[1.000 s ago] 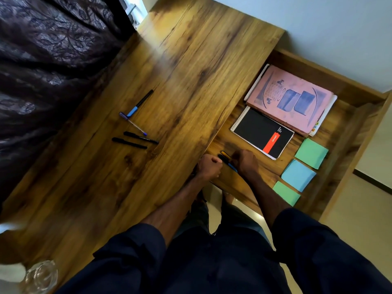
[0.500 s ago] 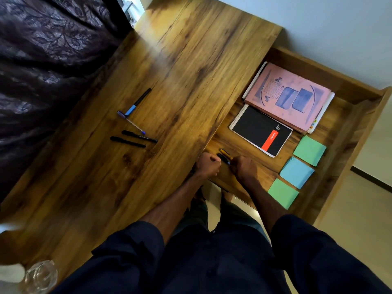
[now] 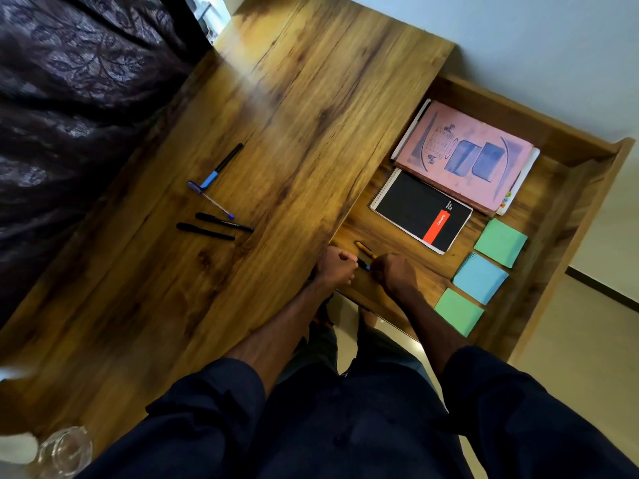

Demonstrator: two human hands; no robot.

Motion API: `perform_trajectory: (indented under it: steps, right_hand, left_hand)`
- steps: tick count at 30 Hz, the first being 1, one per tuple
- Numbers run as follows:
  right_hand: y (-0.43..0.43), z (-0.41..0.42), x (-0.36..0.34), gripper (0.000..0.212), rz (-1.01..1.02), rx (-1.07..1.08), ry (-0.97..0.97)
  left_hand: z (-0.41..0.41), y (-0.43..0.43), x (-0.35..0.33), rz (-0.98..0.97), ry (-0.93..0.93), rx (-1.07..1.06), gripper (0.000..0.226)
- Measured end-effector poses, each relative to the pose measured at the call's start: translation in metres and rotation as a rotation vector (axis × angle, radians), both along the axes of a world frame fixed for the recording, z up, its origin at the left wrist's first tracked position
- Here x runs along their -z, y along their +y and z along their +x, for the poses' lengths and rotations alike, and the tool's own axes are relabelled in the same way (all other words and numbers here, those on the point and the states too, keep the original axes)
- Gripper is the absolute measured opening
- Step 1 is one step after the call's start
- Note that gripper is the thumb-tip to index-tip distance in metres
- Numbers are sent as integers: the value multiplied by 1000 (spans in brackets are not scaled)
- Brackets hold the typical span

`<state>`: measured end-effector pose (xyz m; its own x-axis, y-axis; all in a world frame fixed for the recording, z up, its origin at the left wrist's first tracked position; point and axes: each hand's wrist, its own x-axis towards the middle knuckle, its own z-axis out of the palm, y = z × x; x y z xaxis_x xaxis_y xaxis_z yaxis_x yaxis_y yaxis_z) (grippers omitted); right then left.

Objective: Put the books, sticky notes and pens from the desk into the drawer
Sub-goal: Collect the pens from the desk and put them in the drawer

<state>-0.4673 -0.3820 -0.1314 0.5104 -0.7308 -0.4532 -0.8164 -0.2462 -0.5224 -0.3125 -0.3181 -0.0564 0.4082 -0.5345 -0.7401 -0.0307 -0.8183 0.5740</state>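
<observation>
My right hand is curled, its fingers apparently pinching the blue end of a dark pen. My left hand is fisted at the pen's other end; I cannot tell whether it grips anything.

Findings:
- Both hands sit at the near left corner of the open drawer, beside the desk.
- The pink book, black notebook and three sticky-note pads lie inside.
- A yellow pen lies just beyond my hands.

Step in hand: stowing pens. Next, release this one flat, then reach well left for the four pens on the desk.
</observation>
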Motion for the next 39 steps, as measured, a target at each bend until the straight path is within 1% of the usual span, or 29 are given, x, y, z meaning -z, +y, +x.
perform_trajectory:
  steps: [3, 5, 7, 12, 17, 23, 28, 30, 32, 35, 37, 39]
  right_hand:
    - [-2, -2, -5, 9, -33, 27, -56]
    - [-5, -2, -8, 10, -96, 78, -89]
    - [-9, 0, -9, 11, -135, 99, -83]
    - [-19, 4, -3, 8, -46, 97, 3]
    - [-17, -1, -5, 9, 1, 132, 11]
    - [-13, -4, -2, 9, 22, 155, 14]
    - [-11, -3, -5, 11, 10, 174, -2]
    - [-11, -2, -12, 12, -8, 204, -8]
    - [-14, 1, -23, 15, -70, 250, -53]
    - [-18, 14, -62, 27, -212, 334, -226]
    - [-19, 25, -86, 33, -298, 345, -328]
    - [-21, 39, -108, 39, -350, 328, -386]
  left_hand:
    - [0, 0, -1, -1, -1, -5, 12]
    - [1, 0, -1, -9, -5, 0, 13]
    - [1, -1, -1, -13, -3, 5, 14]
    - [1, -2, -3, -23, -6, 14, 14]
    - [6, -2, -6, -20, -4, 23, 13]
    - [6, -2, -8, -21, -5, 35, 14]
    - [5, -3, -10, -15, -13, 46, 14]
    - [4, -3, -14, -34, -22, 59, 11]
    - [4, -5, -22, -78, -45, 100, 10]
    - [7, -10, -35, -198, -79, 187, 9]
    - [12, -10, -46, -287, -127, 236, 9]
    - [23, -7, -59, -357, -178, 249, 13]
